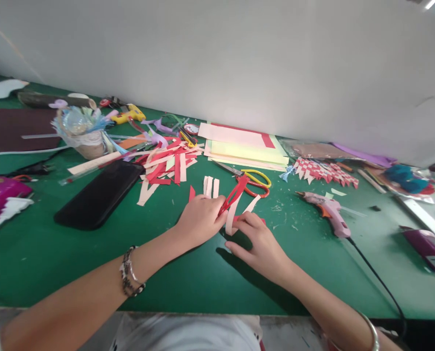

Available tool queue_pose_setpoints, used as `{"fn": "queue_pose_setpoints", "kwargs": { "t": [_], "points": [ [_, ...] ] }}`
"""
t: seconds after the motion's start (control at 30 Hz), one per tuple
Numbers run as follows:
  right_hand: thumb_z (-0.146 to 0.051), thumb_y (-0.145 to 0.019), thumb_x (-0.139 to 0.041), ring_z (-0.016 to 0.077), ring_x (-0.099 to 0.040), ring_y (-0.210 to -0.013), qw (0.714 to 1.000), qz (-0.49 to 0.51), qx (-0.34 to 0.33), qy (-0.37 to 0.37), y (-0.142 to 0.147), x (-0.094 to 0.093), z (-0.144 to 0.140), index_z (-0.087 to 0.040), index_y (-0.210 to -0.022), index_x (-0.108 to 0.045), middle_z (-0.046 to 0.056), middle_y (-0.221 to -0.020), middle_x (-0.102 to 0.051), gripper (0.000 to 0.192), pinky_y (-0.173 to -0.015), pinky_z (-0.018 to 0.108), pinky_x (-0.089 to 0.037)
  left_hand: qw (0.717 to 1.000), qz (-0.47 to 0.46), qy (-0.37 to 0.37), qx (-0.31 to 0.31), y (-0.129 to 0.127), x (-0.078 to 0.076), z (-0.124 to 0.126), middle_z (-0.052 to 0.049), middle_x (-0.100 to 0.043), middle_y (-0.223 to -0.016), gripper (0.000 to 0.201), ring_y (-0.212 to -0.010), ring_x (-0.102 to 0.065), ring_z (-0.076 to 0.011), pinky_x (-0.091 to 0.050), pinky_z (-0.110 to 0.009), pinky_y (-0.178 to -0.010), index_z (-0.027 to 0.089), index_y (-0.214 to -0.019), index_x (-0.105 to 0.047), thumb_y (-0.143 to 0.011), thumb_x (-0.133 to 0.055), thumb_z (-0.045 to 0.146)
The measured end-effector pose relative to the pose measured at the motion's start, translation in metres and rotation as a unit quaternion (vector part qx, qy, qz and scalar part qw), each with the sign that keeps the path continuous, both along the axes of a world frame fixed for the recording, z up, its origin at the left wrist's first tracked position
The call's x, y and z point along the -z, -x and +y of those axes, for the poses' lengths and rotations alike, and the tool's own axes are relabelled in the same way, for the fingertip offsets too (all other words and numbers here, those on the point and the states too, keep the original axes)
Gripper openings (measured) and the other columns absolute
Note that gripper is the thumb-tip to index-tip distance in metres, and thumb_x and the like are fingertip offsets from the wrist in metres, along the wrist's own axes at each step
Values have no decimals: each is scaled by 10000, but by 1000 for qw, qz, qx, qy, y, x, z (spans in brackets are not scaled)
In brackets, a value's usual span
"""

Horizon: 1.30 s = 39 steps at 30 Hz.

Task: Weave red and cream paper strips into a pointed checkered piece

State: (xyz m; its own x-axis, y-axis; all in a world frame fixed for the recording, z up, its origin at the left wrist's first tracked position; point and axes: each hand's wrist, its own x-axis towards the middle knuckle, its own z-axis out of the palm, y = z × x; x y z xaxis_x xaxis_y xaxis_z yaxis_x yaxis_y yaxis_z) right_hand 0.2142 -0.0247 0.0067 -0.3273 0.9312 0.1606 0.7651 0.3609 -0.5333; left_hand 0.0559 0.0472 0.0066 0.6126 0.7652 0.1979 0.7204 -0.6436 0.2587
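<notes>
My left hand [198, 219] pinches the near end of a red paper strip [235, 192] that rises up and to the right. My right hand [259, 241] holds a pale pink paper strip [232, 214] that crosses the red one, fingers pressing it toward the green table [188, 273]. Both hands meet at the middle of the table. A few loose pale strips [210, 186] lie just beyond my left hand.
A pile of red and pale strips [168, 163] and a black phone [98, 195] lie at the left. Scissors [252, 180], stacked paper sheets [242, 146], a woven red-white piece [325, 171] and a pink glue gun [330, 212] lie to the right. A decorated cup [82, 131] stands back left.
</notes>
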Motion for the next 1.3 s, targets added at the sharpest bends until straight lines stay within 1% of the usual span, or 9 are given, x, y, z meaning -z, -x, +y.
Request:
{"fn": "queue_pose_setpoints", "kwargs": {
  "t": [0.1,0.17,0.27,0.4,0.5,0.63,0.97,1.17,1.3],
  "points": [
    [-235,-791,-564,132,-499,-668,998,49,43,26,5,2,8,-192,-793,-588,-3,-711,-498,49,-616,254,-413,1000,-10,4,2,0,0,0,-2,-544,-587,178,-614,-550,-189,-379,-269,-570,185,-710,-467,-861,-427,270],
    [-199,-782,-558,115,-465,-603,996,63,61,33,8,3,12,-185,-696,-562,-25,-635,-459,87,-569,235,-376,1000,-21,11,7,0,0,0,1,-545,-585,193,-625,-556,-188,-395,-277,-608,183,-712,-472,-868,-429,289],
    [-144,-777,-536,95,-414,-550,996,79,43,27,8,5,13,-179,-616,-508,-38,-598,-422,167,-520,215,-338,999,-36,25,13,0,0,0,9,-549,-582,175,-634,-562,-185,-407,-288,-653,184,-735,-490,-866,-440,287],
    [-111,-801,-486,90,-466,-576,996,85,-2,23,1,8,8,-183,-692,-569,-8,-701,-506,155,-531,204,-381,999,-40,23,16,0,1,0,16,-533,-566,158,-598,-541,-168,-402,-281,-647,182,-696,-479,-841,-459,242],
    [-91,-810,-461,117,-557,-701,997,73,-27,7,-5,9,3,-189,-748,-603,33,-834,-567,183,-620,226,-444,998,-51,27,17,1,2,1,14,-540,-573,156,-601,-537,-164,-401,-279,-653,178,-715,-503,-846,-452,246],
    [-67,-807,-455,140,-588,-829,995,87,-54,-8,-12,9,-2,-203,-817,-606,52,-924,-591,203,-711,248,-478,996,-69,55,21,1,3,2,17,-563,-606,104,-624,-546,-158,-403,-277,-666,176,-794,-551,-831,-470,230],
    [-101,-818,-484,132,-604,-801,995,99,-2,-19,-20,8,-8,-214,-827,-607,30,-892,-636,168,-710,236,-495,995,-80,50,36,0,5,0,14,-560,-643,78,-614,-528,-147,-401,-288,-666,175,-792,-540,-807,-467,199],
    [-117,-810,-491,152,-588,-901,995,86,-51,2,-14,7,-6,-208,-853,-601,59,-1014,-605,149,-789,274,-490,991,-90,75,61,-1,7,0,-19,-604,-767,87,-696,-564,-164,-415,-279,-650,168,-851,-543,-818,-473,208],
    [-121,-783,-512,163,-553,-860,998,53,-33,-23,-13,8,-4,-193,-746,-581,75,-981,-552,106,-730,294,-494,987,-83,92,102,-2,9,1,-30,-600,-850,73,-786,-568,-176,-428,-277,-676,171,-847,-538,-793,-491,159]
  ]
}}
